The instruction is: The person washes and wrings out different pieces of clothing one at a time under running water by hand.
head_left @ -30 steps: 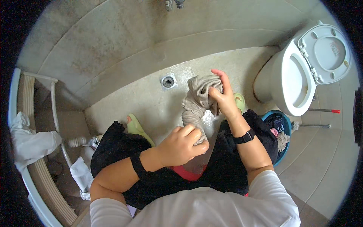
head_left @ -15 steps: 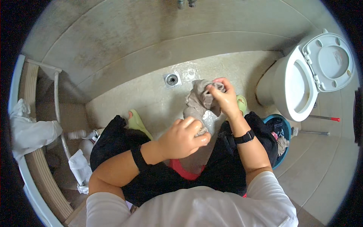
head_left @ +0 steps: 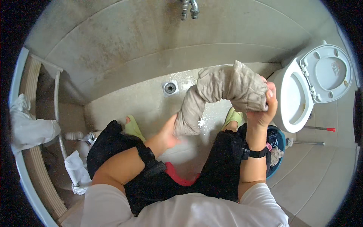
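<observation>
A wet beige-grey cloth [head_left: 217,85], probably a garment, arches between my two hands in a thick, wrinkled roll. My left hand [head_left: 168,133] grips its lower left end, with most of the fingers hidden behind the fabric. Its right end is clutched by my right hand [head_left: 267,100], the thumb on the near side and other fingers partly covered by the folds. The roll hangs above the wet floor, between my spread knees and the wall. What kind of garment it is cannot be made out.
A floor drain [head_left: 170,88] lies beyond my left hand, and a tap [head_left: 194,11] juts from the wall. To the right stand a toilet [head_left: 297,100] with its lid up and a blue tub [head_left: 281,159] of clothes. Something red [head_left: 179,176] shows between my thighs. White bags [head_left: 32,126] hang left.
The bunched cloth has spread into a longer arched roll. My right hand has moved right, and my left hand has shifted slightly left and away from me.
</observation>
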`<state>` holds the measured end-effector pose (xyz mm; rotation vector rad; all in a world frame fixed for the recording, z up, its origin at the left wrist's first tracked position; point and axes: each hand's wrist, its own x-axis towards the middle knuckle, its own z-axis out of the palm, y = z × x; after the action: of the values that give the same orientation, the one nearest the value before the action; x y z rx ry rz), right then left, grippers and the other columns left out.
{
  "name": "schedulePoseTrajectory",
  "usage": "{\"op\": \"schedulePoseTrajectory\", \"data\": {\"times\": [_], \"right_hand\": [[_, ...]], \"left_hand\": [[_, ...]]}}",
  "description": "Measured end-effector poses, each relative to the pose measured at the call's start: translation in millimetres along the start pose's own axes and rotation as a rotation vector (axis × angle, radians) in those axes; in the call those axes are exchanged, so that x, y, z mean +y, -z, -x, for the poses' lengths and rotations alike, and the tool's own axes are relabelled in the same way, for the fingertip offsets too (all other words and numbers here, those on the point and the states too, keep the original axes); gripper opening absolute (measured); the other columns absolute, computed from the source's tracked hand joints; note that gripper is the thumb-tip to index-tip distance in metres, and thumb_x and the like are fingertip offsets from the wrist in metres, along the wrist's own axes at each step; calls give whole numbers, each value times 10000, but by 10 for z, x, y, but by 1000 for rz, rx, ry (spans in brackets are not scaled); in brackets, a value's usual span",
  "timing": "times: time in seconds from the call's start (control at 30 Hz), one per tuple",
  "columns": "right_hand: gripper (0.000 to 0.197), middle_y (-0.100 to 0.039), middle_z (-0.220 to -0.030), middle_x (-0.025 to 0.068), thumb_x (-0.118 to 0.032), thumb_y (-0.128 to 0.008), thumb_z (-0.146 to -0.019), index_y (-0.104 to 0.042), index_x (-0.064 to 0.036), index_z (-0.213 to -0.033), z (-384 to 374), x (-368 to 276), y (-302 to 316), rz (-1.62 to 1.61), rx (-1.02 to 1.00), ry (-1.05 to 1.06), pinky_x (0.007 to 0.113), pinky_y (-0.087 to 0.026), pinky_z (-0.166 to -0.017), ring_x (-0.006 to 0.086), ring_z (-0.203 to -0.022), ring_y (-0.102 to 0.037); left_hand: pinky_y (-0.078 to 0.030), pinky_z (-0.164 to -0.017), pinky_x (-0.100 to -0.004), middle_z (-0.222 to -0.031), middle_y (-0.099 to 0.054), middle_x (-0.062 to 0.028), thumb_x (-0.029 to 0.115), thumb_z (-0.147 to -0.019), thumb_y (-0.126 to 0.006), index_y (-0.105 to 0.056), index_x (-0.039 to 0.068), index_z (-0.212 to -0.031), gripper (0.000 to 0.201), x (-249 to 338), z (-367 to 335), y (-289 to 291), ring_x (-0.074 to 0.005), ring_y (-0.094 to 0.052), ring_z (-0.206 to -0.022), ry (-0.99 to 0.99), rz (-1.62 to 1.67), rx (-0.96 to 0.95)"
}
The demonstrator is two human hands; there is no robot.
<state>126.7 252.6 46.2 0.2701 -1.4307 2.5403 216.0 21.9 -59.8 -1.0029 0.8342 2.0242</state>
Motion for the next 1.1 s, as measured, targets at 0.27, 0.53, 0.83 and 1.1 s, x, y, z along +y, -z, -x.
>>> {"op": "schedulePoseTrajectory", "data": {"times": [0.27, 0.53, 0.83, 1.1], "right_hand": [[364, -490, -993, 155, -355, -603, -721, -475, -60, -891, 111, -225, -258, -285, -229, -41, 438, -432, -844, 301, -927, -510], [390, -584, -1070, 147, -372, -519, -808, -558, -31, -992, 122, -75, 136, -315, 255, -276, 396, -415, -923, 282, -1020, -552], [436, -632, -1070, 144, -384, -486, -853, -611, -8, -1034, 111, 222, 266, -511, 104, -552, 434, -432, -924, 304, -989, -593], [366, -646, -1021, 127, -325, -517, -860, -608, -9, -1021, 153, 645, 455, -501, 217, -856, 388, -492, -855, 263, -914, -618]], "left_hand": [[-266, -1008, -610, -1367, -391, -215, 741, -762, -385, -378, 102, -1361, 876, -456, -20, 296, -371, -434, -1227, 550, 552, -852], [-436, -928, -382, -1138, -569, -118, 190, -843, -568, -502, 7, -1150, 364, 831, 194, 159, -260, -563, -1047, -519, 349, -445], [-416, -947, -436, -1171, -547, -181, 223, -814, -557, -478, 44, -1159, 396, 1028, 427, 143, -312, -549, -1056, -752, 79, -338], [-455, -888, -396, -1161, -554, -182, 55, -662, -723, -543, 63, -1054, 432, 908, 1015, -299, -269, -562, -1041, -1392, -629, -532]]}}
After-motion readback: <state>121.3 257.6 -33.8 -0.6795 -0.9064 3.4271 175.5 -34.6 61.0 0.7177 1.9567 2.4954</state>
